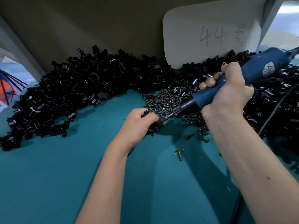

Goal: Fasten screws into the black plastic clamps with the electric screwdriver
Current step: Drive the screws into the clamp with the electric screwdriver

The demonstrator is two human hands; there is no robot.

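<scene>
Far to the left of the grip, a big heap of black clamps (64, 94) lies along the back of the teal table (56, 175) and curves round toward the hands. The left hand (139, 125) sits just beside the near end of that heap, its fingers curled tight round one clamp (148, 112), which shows only as a dark edge above the knuckles; most of it is hidden inside the hand. Touching the right side of this grip is the metal tip of the electric screwdriver (239, 81), which slants up and to the right. Just behind the tip lies a pile of screws (168, 101), and a few loose screws (200, 136) lie near the grip on its right, with a single screw (179, 154) lower down, apart from the rest. The right hand (226, 94) is wrapped firmly round the blue body of the screwdriver, fingers over the top. Beyond it more clamps are heaped, and a black cord (273, 110) runs down over them. Above and behind, a white card (210, 29) with red writing leans against a brown board (97, 21).
</scene>
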